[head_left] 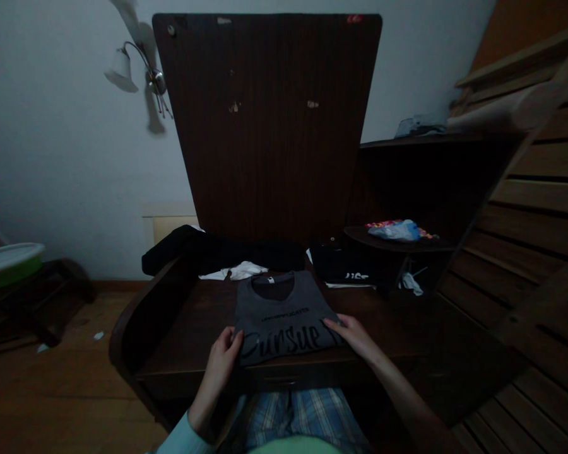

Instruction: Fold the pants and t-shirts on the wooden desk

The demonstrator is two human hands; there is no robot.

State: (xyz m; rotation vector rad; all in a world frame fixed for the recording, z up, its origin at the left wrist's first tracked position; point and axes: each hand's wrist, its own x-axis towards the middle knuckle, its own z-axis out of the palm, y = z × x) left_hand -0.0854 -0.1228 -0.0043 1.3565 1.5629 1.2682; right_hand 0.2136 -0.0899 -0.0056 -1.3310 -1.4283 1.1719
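Observation:
A dark grey T-shirt with black lettering lies folded into a rectangle on the dark wooden desk, its neckline facing away from me. My left hand pinches the shirt's left edge near the front, thumb on top. On the opposite side, my right hand grips the right edge the same way, with its thumb over the cloth. The fingers under the fabric are hidden on both sides. The shirt's near edge lies close to the front of the desk.
Behind the shirt lie dark clothes, a white cloth and a black folded garment. A tall dark panel rises at the back. Right of it, a shelf carries a plastic bag. Wooden slats stand far right.

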